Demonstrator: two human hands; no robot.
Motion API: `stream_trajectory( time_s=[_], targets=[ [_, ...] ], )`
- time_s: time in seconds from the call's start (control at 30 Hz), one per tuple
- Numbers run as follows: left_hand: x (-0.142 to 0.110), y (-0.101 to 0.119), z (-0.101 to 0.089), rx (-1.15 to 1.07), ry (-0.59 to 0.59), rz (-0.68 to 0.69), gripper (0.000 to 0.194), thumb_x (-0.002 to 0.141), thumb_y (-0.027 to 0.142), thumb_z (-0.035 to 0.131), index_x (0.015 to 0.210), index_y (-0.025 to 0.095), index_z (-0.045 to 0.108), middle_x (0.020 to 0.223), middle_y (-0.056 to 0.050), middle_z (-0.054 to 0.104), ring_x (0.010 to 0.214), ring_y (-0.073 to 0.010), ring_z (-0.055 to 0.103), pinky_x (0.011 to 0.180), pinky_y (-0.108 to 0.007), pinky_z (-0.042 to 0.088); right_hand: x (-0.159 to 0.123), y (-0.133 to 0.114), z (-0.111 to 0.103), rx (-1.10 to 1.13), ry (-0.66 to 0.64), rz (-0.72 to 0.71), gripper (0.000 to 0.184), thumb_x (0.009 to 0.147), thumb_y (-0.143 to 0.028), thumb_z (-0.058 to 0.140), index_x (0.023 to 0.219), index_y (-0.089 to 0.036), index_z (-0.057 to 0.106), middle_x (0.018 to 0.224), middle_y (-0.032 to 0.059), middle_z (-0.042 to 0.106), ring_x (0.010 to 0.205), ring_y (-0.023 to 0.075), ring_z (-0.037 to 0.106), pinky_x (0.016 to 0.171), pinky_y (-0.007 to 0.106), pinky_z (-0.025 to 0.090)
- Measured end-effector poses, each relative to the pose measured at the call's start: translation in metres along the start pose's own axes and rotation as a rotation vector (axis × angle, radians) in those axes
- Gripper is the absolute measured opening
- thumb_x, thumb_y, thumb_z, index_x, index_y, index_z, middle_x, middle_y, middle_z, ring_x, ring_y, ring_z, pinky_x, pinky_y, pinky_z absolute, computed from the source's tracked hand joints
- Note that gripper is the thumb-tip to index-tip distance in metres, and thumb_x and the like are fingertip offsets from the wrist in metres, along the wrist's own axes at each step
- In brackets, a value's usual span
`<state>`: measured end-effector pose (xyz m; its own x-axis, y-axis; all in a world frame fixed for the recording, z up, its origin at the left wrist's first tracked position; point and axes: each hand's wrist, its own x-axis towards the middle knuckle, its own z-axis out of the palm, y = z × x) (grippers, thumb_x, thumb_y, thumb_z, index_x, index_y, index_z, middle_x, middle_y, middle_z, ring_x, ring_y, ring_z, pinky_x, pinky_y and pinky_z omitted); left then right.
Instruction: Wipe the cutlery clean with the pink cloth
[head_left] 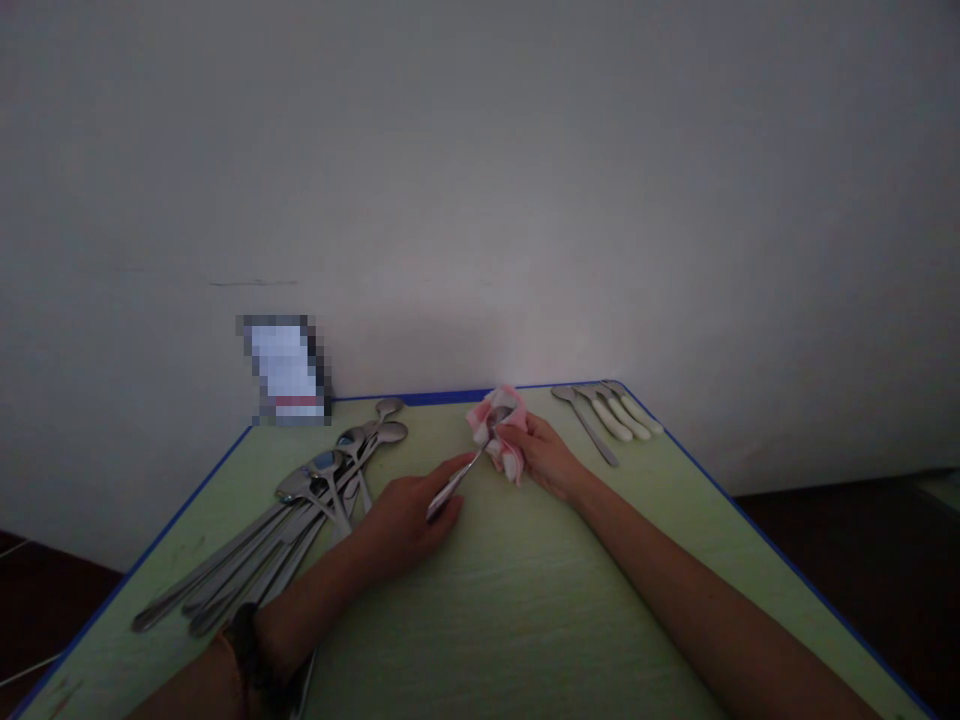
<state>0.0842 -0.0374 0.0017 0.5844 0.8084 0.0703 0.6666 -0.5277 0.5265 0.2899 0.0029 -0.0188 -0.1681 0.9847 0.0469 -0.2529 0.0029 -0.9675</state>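
Observation:
Near the middle of the table, my left hand (412, 515) is closed on the handle of a metal spoon (454, 488), which slants up toward the right. The spoon's bowl lies in a crumpled pink and white cloth (511, 464). My right hand (546, 455) grips this cloth around the bowl, with the thumb over the front. To the left of my left hand lies a loose pile of metal spoons (300, 515), partly covered by my left forearm. Beyond my right hand, several spoons lie side by side, some with cream handles (611, 422) and one all metal (596, 430).
The light green table (525, 620) has a blue edge and stands against a pale wall (480, 200). At its back left, a blurred-out upright device with a bright screen (285, 368) leans near the wall. Dark floor (832, 545) shows at both sides.

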Motion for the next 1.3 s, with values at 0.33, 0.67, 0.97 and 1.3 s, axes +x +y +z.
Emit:
stream_trajectory(
  time_s=[0.33,0.67,0.97,1.3],
  targets=[
    [-0.0007,0.0006,-0.0010,-0.005,0.006,0.000,0.052,0.084,0.027,0.041,0.136,0.022,0.036,0.070,0.000,0.063,0.058,-0.0151,0.057,0.057,-0.022,0.037,0.0002,0.0011,-0.0002,0.003,0.012,0.006,0.026,0.069,-0.032,0.065,0.088,-0.015,0.060,0.063,-0.0004,0.062,0.050,0.0098,0.051,0.047,0.022,0.038],
    [-0.0002,0.0002,-0.0004,0.002,-0.002,-0.001,0.052,0.084,0.027,0.041,0.136,0.023,0.036,0.073,-0.001,0.065,0.059,-0.0152,0.058,0.058,-0.022,0.038,-0.0006,-0.0003,0.0006,0.000,0.005,0.005,0.026,0.069,-0.032,0.066,0.088,-0.015,0.060,0.062,-0.0003,0.061,0.050,0.0103,0.051,0.046,0.022,0.037],
    [-0.0005,0.0013,-0.0008,0.012,0.009,-0.003,0.051,0.084,0.027,0.041,0.135,0.023,0.037,0.070,-0.001,0.064,0.059,-0.0155,0.057,0.057,-0.022,0.037,0.0004,0.0012,-0.0011,-0.007,-0.004,0.002,0.026,0.070,-0.034,0.066,0.088,-0.016,0.060,0.063,-0.0008,0.061,0.051,0.0100,0.050,0.048,0.022,0.038],
    [0.0005,0.0006,-0.0007,0.017,0.019,0.007,0.051,0.084,0.027,0.041,0.135,0.022,0.038,0.069,0.000,0.063,0.058,-0.0148,0.057,0.057,-0.022,0.037,0.0000,0.0009,-0.0005,-0.010,0.005,0.001,0.027,0.070,-0.033,0.066,0.088,-0.015,0.059,0.064,-0.0005,0.061,0.052,0.0099,0.051,0.049,0.022,0.038]
  ],
)
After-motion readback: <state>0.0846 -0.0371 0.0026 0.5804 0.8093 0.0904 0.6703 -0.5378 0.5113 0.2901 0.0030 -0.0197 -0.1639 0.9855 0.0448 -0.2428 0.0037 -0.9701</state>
